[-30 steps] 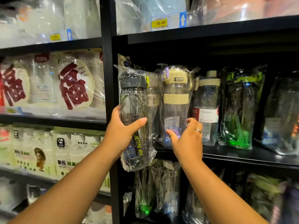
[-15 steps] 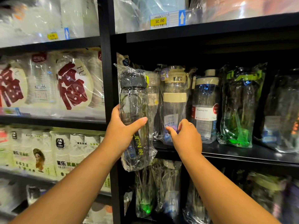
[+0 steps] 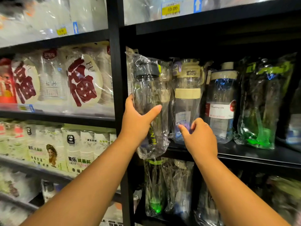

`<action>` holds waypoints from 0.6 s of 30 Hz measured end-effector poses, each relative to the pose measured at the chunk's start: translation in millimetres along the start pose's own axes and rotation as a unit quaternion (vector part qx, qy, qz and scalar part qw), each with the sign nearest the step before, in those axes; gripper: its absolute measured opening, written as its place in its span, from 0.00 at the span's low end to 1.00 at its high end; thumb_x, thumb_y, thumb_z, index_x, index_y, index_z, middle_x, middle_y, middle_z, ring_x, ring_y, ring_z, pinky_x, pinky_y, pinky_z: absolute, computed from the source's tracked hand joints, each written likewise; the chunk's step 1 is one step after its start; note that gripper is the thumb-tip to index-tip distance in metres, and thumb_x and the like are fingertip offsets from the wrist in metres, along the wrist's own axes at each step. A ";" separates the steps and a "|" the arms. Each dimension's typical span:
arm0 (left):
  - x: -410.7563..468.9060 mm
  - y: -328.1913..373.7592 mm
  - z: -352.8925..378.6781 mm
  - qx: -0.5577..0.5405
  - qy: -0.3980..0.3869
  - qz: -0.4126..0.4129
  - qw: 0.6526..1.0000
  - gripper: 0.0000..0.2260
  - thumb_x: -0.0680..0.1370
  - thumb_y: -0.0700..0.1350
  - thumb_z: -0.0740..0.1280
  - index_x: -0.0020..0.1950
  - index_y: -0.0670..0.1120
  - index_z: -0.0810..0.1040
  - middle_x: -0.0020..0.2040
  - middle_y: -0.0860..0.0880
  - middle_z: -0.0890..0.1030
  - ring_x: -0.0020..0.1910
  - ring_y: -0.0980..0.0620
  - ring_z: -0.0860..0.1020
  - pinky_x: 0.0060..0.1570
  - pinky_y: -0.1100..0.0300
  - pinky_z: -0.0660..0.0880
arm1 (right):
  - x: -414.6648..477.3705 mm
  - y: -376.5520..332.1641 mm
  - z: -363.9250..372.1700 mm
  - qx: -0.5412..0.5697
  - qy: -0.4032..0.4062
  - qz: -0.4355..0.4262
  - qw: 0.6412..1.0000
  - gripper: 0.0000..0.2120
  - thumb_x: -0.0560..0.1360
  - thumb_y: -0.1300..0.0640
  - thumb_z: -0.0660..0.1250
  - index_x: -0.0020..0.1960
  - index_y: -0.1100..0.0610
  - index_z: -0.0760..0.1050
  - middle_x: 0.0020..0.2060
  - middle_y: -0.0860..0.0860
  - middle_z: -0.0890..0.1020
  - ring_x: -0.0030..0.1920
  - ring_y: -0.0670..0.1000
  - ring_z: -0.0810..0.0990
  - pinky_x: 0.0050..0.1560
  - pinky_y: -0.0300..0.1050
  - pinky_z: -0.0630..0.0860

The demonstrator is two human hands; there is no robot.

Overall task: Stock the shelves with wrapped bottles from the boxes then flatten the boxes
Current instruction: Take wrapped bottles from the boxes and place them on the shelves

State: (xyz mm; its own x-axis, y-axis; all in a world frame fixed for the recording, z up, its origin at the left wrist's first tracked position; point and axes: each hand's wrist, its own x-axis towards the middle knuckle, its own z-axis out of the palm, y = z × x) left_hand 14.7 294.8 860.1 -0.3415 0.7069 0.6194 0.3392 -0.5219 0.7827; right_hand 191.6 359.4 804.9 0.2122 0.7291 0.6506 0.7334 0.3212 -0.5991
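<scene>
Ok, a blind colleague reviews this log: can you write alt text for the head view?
A person's left hand grips a wrapped dark-capped bottle, holding it up at the left end of a black shelf of wrapped bottles. The right hand reaches the base of a beige-lidded bottle standing there.

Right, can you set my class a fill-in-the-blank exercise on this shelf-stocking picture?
1. The left hand has its grip on the plastic-wrapped dark bottle with a grey lid, held to the ____ of the wrapped clear bottle with a beige lid and band.
2. The yellow price tag on the shelf above reads ____.
3. The white label on the blue-tinted clear bottle says "Healthy ____".
Missing words: left; 30.00; life.
</scene>
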 end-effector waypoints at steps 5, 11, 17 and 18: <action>5.6 -0.4 6.6 0.030 0.020 0.056 0.998 0.43 0.71 0.54 0.77 0.79 0.51 0.56 0.70 0.59 0.68 0.67 0.62 0.69 0.58 0.78 0.65 | 0.1 0.0 -0.4 -0.003 0.001 -0.004 1.000 0.20 0.76 0.39 0.66 0.40 0.53 0.63 0.38 0.50 0.72 0.35 0.52 0.71 0.31 0.47 0.62; 3.8 -16.5 17.3 0.041 0.022 0.026 0.999 0.46 0.72 0.55 0.75 0.81 0.51 0.50 0.78 0.53 0.61 0.71 0.61 0.61 0.59 0.75 0.58 | 0.9 2.6 2.4 0.007 0.005 -0.008 1.000 0.20 0.76 0.39 0.66 0.39 0.52 0.63 0.37 0.50 0.73 0.35 0.53 0.72 0.33 0.47 0.64; 0.7 -28.5 18.5 0.042 -0.011 0.007 0.999 0.48 0.71 0.57 0.75 0.81 0.55 0.46 0.79 0.51 0.59 0.75 0.54 0.62 0.64 0.65 0.60 | 1.3 3.9 3.9 0.006 0.009 -0.010 1.000 0.20 0.75 0.39 0.66 0.39 0.52 0.63 0.37 0.49 0.73 0.35 0.52 0.72 0.32 0.47 0.63; -5.8 -33.6 17.5 0.055 -0.021 0.004 0.998 0.48 0.71 0.56 0.75 0.80 0.56 0.45 0.79 0.51 0.58 0.74 0.56 0.62 0.65 0.63 0.61 | 1.4 3.9 3.7 0.005 0.008 -0.010 1.000 0.20 0.75 0.39 0.66 0.39 0.51 0.62 0.37 0.49 0.73 0.35 0.52 0.72 0.32 0.47 0.63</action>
State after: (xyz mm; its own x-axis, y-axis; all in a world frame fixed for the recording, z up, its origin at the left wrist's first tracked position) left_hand 20.6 316.6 829.1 -0.3026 0.7228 0.6213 0.4371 -0.4740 0.7643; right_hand 192.3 363.9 801.7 0.2077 0.7129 0.6697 0.7314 0.3414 -0.5903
